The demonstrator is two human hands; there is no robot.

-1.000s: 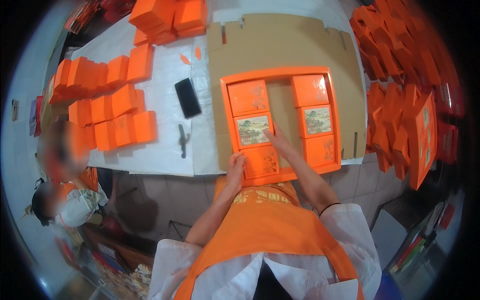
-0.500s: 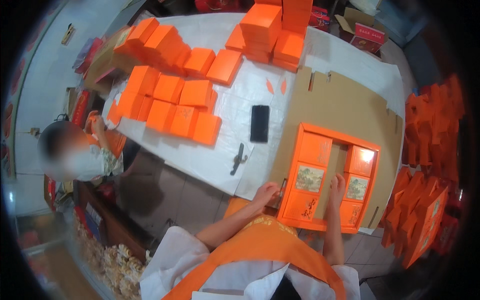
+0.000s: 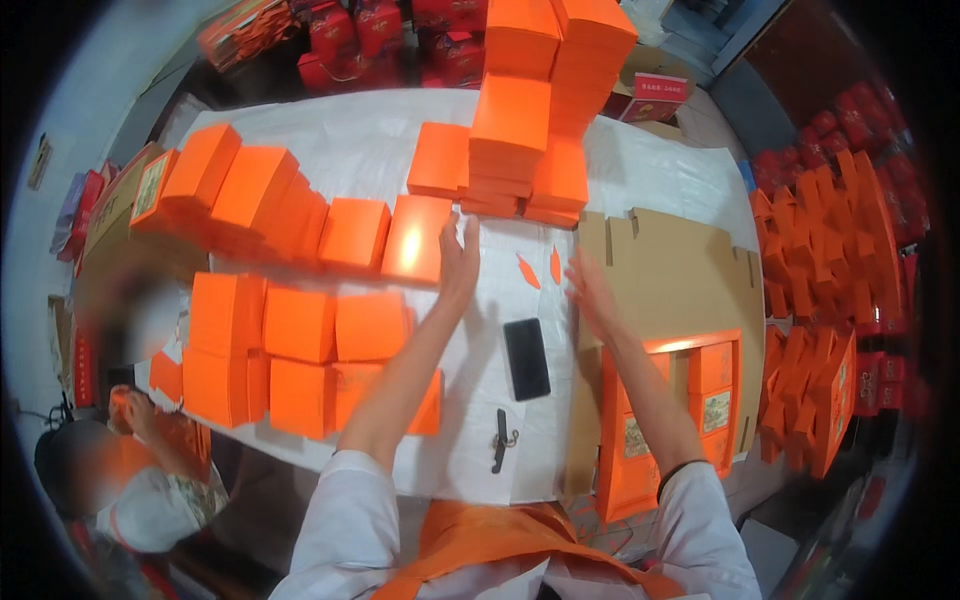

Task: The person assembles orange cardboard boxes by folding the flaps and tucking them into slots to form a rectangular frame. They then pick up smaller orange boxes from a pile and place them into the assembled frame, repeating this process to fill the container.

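Observation:
My left hand (image 3: 459, 262) reaches forward, fingers spread, touching the right edge of a small orange box (image 3: 415, 238) on the white-covered table (image 3: 650, 175). My right hand (image 3: 590, 290) hovers open over the table near the left edge of a flattened brown cardboard sheet (image 3: 680, 280), holding nothing. An orange tray (image 3: 668, 425) with small picture boxes in it lies on the cardboard beside my right forearm.
Rows of small orange boxes (image 3: 300, 325) cover the table's left. A tall stack of orange boxes (image 3: 530, 130) stands at the back. A black phone (image 3: 526, 358) and a dark tool (image 3: 500, 440) lie between my arms. Another person (image 3: 130, 480) sits at lower left. Orange cartons (image 3: 830, 330) pile at right.
Both my hands left the orange tray and reached forward and left over the table. My left hand now touches a small orange box. The view swung left.

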